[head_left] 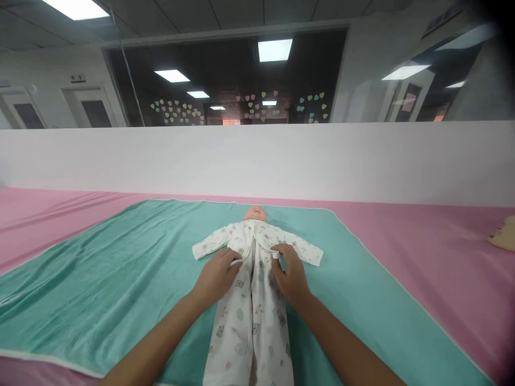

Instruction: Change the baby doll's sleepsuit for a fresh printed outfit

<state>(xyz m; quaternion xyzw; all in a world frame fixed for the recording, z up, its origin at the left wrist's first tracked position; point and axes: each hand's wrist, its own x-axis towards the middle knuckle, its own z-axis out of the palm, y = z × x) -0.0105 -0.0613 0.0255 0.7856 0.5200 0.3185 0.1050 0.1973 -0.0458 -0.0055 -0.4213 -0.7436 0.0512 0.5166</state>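
A baby doll [256, 213] lies on its back, its head at the far end. It wears a white long-sleeved baby romper [237, 316] printed with small animals, both sleeves spread outward and the legs stretching toward me. The front of the romper is parted along its middle. My left hand [219, 271] pinches a white edge of the front on the left side. On the right side, my right hand [290, 272] holds a white strip of the front edge between thumb and fingers. The doll's body is hidden under the cloth.
Under the doll lies a wrinkled teal blanket [104, 279] with a white border, over a pink sheet [426, 252]. A low white wall [257, 163] stands behind. A beige object [502, 234] is at the far right edge, partly cut off.
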